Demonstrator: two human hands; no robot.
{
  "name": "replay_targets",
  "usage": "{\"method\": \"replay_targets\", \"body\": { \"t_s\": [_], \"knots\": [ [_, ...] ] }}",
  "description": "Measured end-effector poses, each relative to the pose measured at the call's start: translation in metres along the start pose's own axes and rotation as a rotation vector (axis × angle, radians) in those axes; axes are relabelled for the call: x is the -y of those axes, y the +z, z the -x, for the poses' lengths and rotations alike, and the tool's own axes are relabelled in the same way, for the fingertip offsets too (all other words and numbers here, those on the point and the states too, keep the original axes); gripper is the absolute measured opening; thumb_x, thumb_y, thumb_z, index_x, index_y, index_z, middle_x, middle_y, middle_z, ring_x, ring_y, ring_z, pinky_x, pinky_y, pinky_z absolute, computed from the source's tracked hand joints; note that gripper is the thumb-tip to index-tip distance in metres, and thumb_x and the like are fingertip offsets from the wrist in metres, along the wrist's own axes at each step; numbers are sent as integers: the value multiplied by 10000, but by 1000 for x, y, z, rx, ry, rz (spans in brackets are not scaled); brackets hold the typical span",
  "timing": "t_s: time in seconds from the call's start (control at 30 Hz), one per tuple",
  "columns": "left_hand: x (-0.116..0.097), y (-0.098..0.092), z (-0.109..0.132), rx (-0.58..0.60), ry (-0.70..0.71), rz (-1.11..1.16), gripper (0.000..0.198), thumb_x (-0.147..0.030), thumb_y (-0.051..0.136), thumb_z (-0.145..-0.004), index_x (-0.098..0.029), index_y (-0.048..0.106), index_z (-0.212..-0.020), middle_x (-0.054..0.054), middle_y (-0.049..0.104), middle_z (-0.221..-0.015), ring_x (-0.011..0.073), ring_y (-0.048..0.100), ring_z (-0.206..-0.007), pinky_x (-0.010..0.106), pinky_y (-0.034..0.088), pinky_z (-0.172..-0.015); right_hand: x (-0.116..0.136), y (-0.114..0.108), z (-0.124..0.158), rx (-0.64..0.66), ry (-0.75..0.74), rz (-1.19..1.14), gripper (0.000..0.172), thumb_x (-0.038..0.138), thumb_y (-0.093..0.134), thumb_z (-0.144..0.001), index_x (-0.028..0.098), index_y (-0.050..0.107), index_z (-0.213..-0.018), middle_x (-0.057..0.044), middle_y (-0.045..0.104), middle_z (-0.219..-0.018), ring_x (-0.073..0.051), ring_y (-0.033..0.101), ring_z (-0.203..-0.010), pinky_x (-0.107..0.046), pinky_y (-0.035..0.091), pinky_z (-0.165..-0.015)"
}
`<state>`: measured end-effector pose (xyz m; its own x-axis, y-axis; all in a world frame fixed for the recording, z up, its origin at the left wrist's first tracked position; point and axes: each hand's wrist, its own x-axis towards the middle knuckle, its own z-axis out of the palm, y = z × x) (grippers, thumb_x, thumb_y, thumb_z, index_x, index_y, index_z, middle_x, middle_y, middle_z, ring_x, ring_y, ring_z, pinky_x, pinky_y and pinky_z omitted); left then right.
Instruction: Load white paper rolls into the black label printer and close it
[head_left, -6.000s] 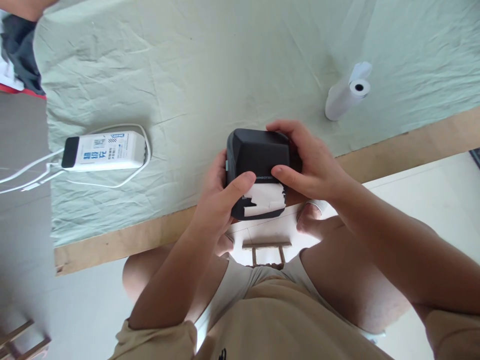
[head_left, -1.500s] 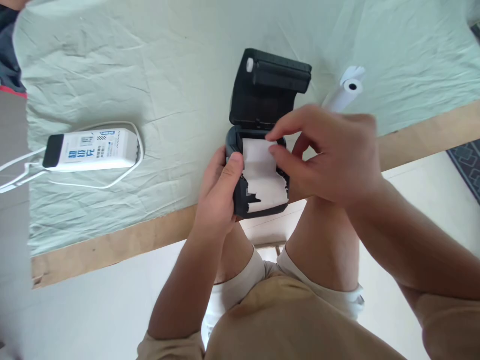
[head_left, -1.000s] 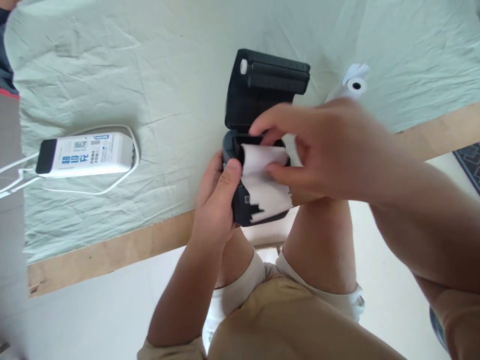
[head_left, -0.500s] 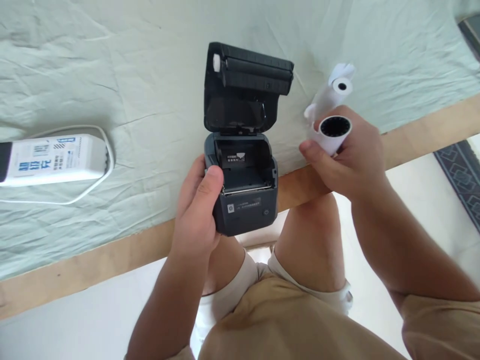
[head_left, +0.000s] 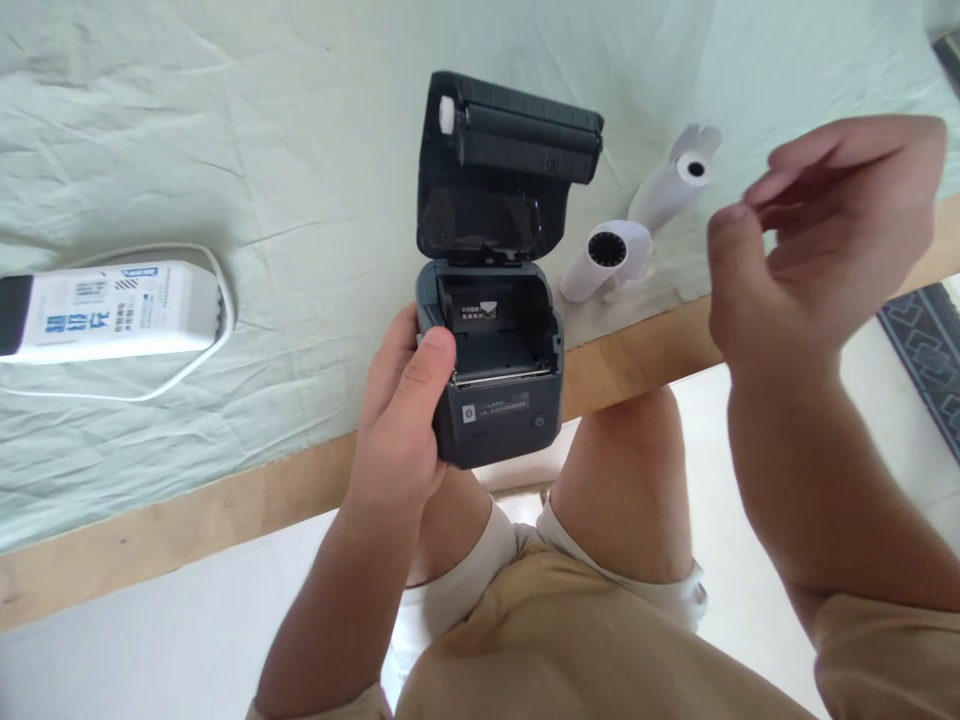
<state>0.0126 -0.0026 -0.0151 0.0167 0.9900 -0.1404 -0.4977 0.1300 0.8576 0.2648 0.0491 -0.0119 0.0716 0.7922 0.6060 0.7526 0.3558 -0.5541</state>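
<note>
My left hand (head_left: 401,410) grips the left side of a small black printer (head_left: 499,370) held at the table's front edge. Its lid (head_left: 510,160) stands open and the paper bay is bare inside. A nearly used-up paper roll (head_left: 604,262) with a wide core lies on the green cloth just right of the printer. Behind it lies a fuller white paper roll (head_left: 671,185). My right hand (head_left: 817,255) hovers in the air to the right of both rolls, fingers loosely curled and apart, holding nothing.
A pale green cloth (head_left: 262,130) covers the wooden table (head_left: 187,520). A white power bank (head_left: 105,312) with a white cable lies at the left. My knees and beige shorts show below the table edge. A patterned rug (head_left: 922,350) is at the right.
The printer lid was opened and my right hand lifted the worn roll out of the bay. It has now set that roll on the cloth and pulled away to the right, empty.
</note>
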Motion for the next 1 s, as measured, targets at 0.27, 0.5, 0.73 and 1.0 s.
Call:
{"method": "replay_targets", "body": {
  "t_s": [0.27, 0.5, 0.73, 1.0],
  "knots": [
    [1, 0, -1, -29, 15, -10, 297, -429, 629, -1040, -197, 807, -1089, 69, 802, -1009, 264, 777, -1016, 365, 653, -838, -29, 18, -27, 189, 284, 208, 374, 150, 744, -765, 242, 574, -1084, -99, 720, -1152, -220, 660, -910, -408, 536, -841],
    [0, 0, -1, -52, -12, -77, 283, -470, 728, -976, -202, 780, -1052, 58, 779, -937, 257, 789, -1028, 330, 672, -825, -36, 15, -21, 220, 111, 151, 452, 114, 671, -749, 232, 670, -1185, -106, 686, -1161, -229, 635, -998, -394, 508, -839],
    [-2, 1, -1, -49, -26, -70, 280, -464, 721, -980, -203, 783, -1063, 74, 786, -964, 274, 792, -1056, 331, 673, -833, -41, 17, -21, 167, 194, 136, 575, 93, 656, -752, 247, 595, -1303, -89, 682, -1138, -185, 603, -842, -360, 504, -770],
    [-2, 1, -2, -59, -22, -75, 286, -470, 729, -973, -201, 787, -1050, 61, 793, -976, 247, 789, -1023, 315, 673, -831, -46, 16, -17, 151, 139, -7, 709, 100, 675, -728, 273, 485, -1389, -78, 663, -1176, -189, 630, -847, -362, 539, -766]
  ]
}}
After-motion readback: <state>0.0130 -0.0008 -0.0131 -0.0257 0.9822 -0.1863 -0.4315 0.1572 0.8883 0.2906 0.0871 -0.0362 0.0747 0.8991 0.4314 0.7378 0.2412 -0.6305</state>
